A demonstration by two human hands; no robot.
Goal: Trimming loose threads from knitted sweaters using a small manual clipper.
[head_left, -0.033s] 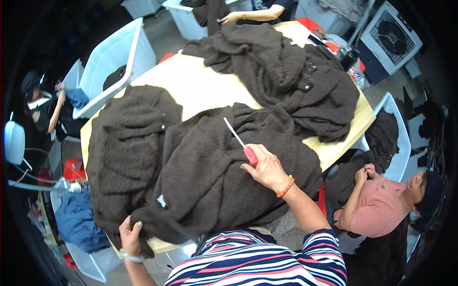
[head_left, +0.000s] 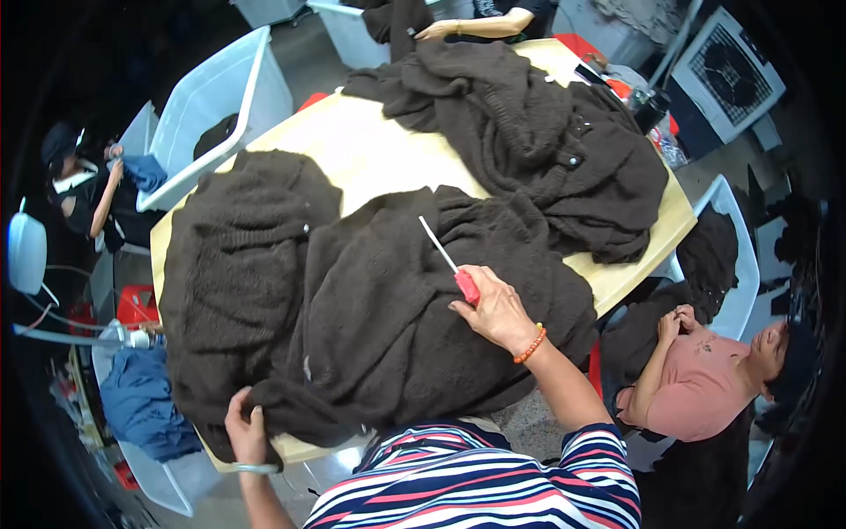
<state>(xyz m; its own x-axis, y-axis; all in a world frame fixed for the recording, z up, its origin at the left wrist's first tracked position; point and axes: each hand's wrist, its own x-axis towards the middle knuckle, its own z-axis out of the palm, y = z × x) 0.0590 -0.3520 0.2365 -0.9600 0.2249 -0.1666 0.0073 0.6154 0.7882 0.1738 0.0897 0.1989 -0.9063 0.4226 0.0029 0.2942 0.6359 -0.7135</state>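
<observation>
Resting over the near side of the pale wooden counter (head_left: 366,150), my two hands stand well apart on one dark brown knit garment (head_left: 370,309), which is spread in loose folds up to the near edge. My left hand (head_left: 247,432), with a pale band at the wrist, is closed on the garment's near left edge, thumb against fingers with the fabric between. My right hand (head_left: 493,309), with an orange beaded bracelet (head_left: 530,344), is wrapped around the red handle of a slim tool (head_left: 467,285); its thin, pale shaft points away from me and slightly left, above the middle of the cloth. Whether the tip touches the fabric cannot be told from this overhead angle.

To the left lies a second brown heap (head_left: 238,264), adjoining the first; a third, larger heap (head_left: 502,106) covers the far right of the counter. Beyond the left side stands a white bin (head_left: 207,97), and lower down, blue cloth (head_left: 145,397) fills another container. At right, a seated co-worker in a pink shirt (head_left: 692,383) holds both hands close together; at the far edge, another co-worker's hand (head_left: 436,29) meets brown fabric. A boxy fan (head_left: 731,70) stands at upper right.
</observation>
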